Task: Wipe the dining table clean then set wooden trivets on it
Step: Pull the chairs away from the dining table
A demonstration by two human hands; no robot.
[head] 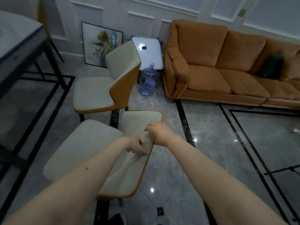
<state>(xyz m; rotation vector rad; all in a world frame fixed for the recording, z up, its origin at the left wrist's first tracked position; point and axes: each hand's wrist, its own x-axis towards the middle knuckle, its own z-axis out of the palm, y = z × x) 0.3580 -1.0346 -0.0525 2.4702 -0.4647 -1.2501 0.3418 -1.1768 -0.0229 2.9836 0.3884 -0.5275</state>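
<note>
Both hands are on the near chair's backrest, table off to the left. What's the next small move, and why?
Probably slide the near chair aside, away from the table. Both the left hand and right hand already grip its backrest, and no cloth or trivet is in view, so clearing access seems to come first.

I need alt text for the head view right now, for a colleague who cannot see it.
Both bare hands, left hand and right hand, grip the backrest of the nearer cream-cushioned, orange-backed dining chair. A matching second chair stands beyond it, the dark-framed dining table at left, an orange fabric sofa at right.
</note>
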